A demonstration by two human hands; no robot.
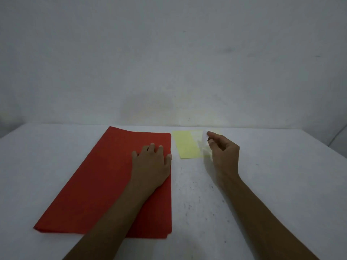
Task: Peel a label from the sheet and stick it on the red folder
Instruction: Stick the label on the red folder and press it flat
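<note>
The red folder (105,182) lies flat on the white table, left of centre. My left hand (152,164) rests palm down on its right part, fingers spread. To the right, near the table's far edge, lies the pale yellow label sheet (185,144). My right hand (223,152) hovers over the sheet's right side, thumb and fingers pinched on a white label (203,141) that curls up from the sheet. The label is blurred, so I cannot tell whether it is fully free of the sheet.
The white table (262,194) carries dark specks near its middle. A plain grey-white wall (169,62) rises right behind the far edge. The table's right edge shows at the far right.
</note>
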